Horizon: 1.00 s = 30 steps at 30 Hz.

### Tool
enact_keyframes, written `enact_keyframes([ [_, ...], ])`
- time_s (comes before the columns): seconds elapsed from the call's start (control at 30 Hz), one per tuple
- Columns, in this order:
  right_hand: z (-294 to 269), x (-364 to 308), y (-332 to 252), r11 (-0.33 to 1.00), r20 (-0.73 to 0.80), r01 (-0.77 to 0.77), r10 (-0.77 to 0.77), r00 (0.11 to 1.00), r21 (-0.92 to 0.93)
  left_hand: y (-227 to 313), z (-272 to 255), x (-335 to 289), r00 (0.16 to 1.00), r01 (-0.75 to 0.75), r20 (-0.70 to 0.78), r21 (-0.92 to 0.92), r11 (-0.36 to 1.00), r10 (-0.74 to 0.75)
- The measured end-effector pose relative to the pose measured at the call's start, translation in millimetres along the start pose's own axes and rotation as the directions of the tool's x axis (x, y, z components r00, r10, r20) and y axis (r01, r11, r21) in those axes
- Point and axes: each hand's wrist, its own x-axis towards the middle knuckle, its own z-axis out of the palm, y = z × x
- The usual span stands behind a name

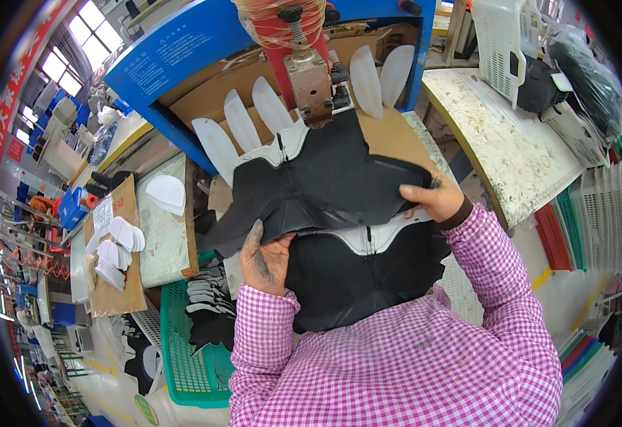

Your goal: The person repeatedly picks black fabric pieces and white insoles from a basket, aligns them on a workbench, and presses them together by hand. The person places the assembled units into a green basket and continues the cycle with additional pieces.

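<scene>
Both my hands hold up a black shoe upper piece (318, 178) with a white lining edge, its far part lying beneath the metal press head (311, 85). My left hand (264, 260) pinches its near left edge, the thumb on top and dark smudges on the skin. At the right end, my right hand (435, 198) grips the piece between thumb and fingers. A second black upper piece (368, 274), also with a white edge, lies nearer to me, partly under the first and against my checked smock. Several white curved pieces (241, 121) stand along the machine's back.
The blue machine frame (154, 64) surrounds the press head. On the left, a side table (161, 245) bears white cut pieces (126, 233) on cardboard. Below it, a green basket (183, 363) stands beside stacked black pieces (208, 302). A worn table (510, 135) and plastic crates (602, 213) are at right.
</scene>
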Motion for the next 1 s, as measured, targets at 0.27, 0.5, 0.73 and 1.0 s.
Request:
enact_keyframes([
  [0.27,6,63,-10,0.916,-0.014,-0.157,0.174,0.985,0.369,19,7,29,0.906,-0.320,-0.137,0.399,0.859,0.401],
  [0.5,29,115,-28,0.959,0.078,-0.075,0.055,0.995,0.274,57,7,51,0.893,-0.407,-0.088,0.253,0.877,0.440],
  [0.73,14,90,-22,0.972,-0.015,-0.103,0.109,0.994,0.210,66,-11,19,0.961,-0.256,-0.037,0.255,0.932,0.274],
  [1.0,-46,33,-20,0.974,-0.186,-0.138,0.171,0.967,0.180,32,-7,18,0.977,0.019,-0.209,0.323,0.946,0.051],
])
